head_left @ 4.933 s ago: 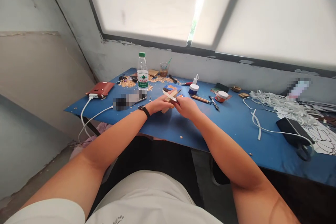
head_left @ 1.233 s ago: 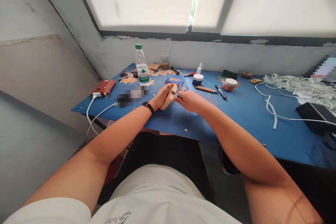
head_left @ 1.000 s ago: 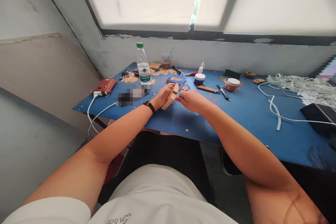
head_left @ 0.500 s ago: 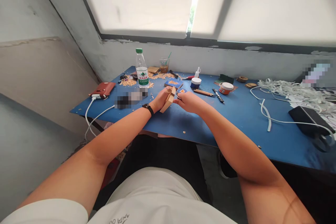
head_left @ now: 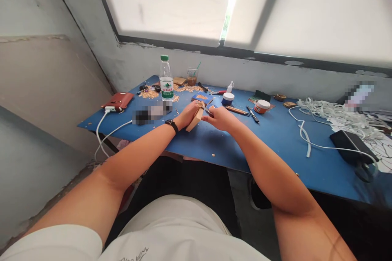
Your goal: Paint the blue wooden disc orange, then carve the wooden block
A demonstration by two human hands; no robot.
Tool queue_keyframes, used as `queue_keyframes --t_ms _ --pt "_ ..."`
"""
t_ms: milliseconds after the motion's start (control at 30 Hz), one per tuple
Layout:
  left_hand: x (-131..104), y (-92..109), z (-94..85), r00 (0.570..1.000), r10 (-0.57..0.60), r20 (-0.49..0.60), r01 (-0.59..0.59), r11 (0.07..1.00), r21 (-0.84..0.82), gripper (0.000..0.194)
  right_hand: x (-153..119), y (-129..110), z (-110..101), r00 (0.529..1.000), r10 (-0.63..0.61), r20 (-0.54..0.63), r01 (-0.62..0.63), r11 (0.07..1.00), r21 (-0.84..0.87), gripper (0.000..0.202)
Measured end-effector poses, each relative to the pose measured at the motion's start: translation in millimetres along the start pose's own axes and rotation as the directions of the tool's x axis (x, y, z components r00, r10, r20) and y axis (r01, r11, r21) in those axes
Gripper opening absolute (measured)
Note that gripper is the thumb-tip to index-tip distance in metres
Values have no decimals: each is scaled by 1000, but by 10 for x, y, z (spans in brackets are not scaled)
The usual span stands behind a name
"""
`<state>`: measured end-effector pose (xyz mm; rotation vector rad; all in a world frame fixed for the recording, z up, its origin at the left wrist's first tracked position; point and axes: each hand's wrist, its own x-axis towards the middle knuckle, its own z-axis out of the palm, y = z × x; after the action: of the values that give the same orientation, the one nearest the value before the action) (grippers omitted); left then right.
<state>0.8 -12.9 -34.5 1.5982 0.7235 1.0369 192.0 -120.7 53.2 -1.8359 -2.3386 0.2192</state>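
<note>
- At the frame's centre, we have a block (head_left: 193,121) in our left hand (head_left: 187,115) and a blade (head_left: 206,110) in our right hand (head_left: 219,118), just right of it.
- Beyond our left hand, a bottle (head_left: 166,88) stands on the table (head_left: 269,142), left of a cup (head_left: 192,76).
- At left, we see a pouch (head_left: 119,100) near the table's edge.
- Right of our hands lies a pen (head_left: 253,115), between two jars (head_left: 262,106).
- At far right, strips (head_left: 318,111) lie behind a box (head_left: 350,147).

We see a pale wooden block (head_left: 194,121) with smooth matt faces, a grey metal blade (head_left: 207,109), our blue tabletop (head_left: 272,151) smooth with a soft sheen, a clear glossy plastic bottle (head_left: 166,83), rough wood shavings (head_left: 149,95), our matt cloth shirt (head_left: 177,228).
</note>
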Motion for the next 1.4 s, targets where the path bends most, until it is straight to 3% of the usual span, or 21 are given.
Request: queue_keyframes --t_ms 100,267,467,733,933,1100,1233,1333,1400 --pt "-48 29 -34 995 52 88 -50 999 -22 59 -14 24 80 998 -46 -47 47 998 33 46" --pt "-153 70 -154 946 281 161 -290 956 37 82 -24 73 154 974 -191 -124 195 981 24 45" --pt "-168 75 -201 883 445 151 -468 864 184 80 -28 150 95 951 -286 -116 284 958 -27 42" --pt "-114 1 -208 860 502 94 -500 788 360 75 9 320 125 942 -281 -181 289 957 19 52" --pt "-118 43 -254 869 484 103 -473 752 459 75 112 581 106 960 -193 -204 238 945 226 58" --pt "-102 167 -456 894 423 148 -441 778 447 72 185 693 144 970 -59 -237 129 948 290 55" --pt "-100 221 -607 950 210 232 -278 906 320 90 194 689 186 971 -47 -234 108 961 256 52" --pt "-120 234 -625 947 83 310 -141 975 171 111 173 642 203 966 -65 -250 128 962 242 47" --pt "-135 235 -596 948 78 309 -114 988 100 126 152 601 208 959 -82 -270 150 958 242 44"
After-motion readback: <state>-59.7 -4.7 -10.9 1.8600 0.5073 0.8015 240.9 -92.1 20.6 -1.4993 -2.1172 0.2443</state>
